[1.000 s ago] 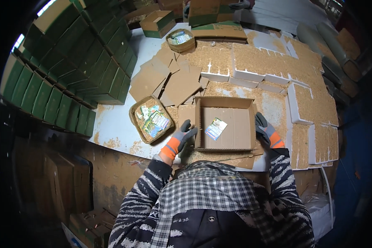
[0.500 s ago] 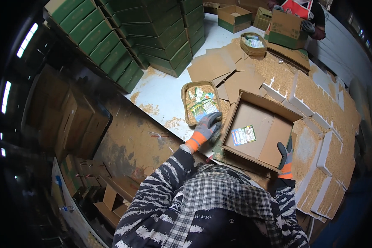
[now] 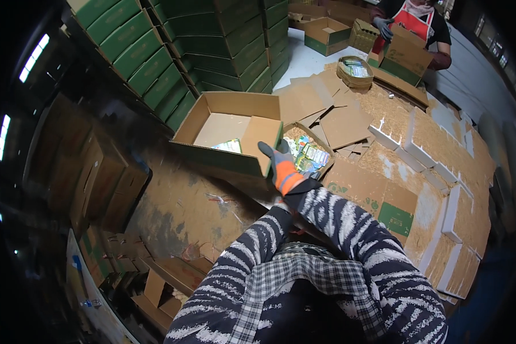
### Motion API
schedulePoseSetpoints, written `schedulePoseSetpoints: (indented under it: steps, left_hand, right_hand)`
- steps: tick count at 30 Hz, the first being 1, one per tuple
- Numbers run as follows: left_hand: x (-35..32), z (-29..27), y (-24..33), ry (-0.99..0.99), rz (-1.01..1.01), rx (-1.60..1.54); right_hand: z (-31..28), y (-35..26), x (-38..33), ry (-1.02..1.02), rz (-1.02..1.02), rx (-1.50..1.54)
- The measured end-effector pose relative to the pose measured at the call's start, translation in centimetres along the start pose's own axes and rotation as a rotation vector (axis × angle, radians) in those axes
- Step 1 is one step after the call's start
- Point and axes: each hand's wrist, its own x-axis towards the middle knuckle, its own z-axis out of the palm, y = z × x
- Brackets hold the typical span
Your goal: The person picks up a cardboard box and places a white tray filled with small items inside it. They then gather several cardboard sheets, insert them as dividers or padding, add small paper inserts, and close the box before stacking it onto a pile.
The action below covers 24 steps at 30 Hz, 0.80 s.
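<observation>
My right hand [image 3: 281, 165], in a grey and orange glove, grips the right-hand wall of an open cardboard box [image 3: 203, 161]. The box hangs tilted beyond the left edge of the table. Inside it lies one printed card [image 3: 228, 145]. My left forearm [image 3: 266, 229] passes beneath the right one, and most of the left hand is hidden there. A bit of grey glove shows near the front of a shallow basket [image 3: 327, 166]. That basket holds several printed cards [image 3: 307, 153] over sawdust-like crumbs.
Tall stacks of green boxes [image 3: 223, 51] stand at the far left. Across the table a co-worker [image 3: 415, 26] handles another box [image 3: 404, 57]. Flat cardboard sheets [image 3: 344, 123], a second basket [image 3: 355, 71] and white foam strips [image 3: 413, 152] lie on the table [image 3: 295, 51].
The open box has swung from in front of me to the left, carried by my right hand. My left hand has slipped beneath the right arm. A flat cardboard piece shows where the box was.
</observation>
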Motion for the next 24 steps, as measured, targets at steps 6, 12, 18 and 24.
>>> schedulePoseSetpoints:
  steps: [6,12,18,24]
  left_hand:
    - [-4.1,2.5,-2.9,-0.071,0.361,-0.11]
    - [-7.5,-0.9,-1.8,0.023,0.494,0.328]
    - [-6.8,-5.7,-6.1,0.873,0.178,-0.262]
    - [-2.8,-12.7,-10.1,0.694,0.206,-0.041]
  right_hand:
    - [2.9,9.3,5.7,0.43,0.066,-0.74]
    - [-3.2,7.3,8.0,-0.014,-0.065,-0.874]
    - [-11.9,-4.4,-4.3,-0.336,-0.23,-0.679]
    - [-27.8,-15.1,-16.0,0.325,-0.384,-1.017]
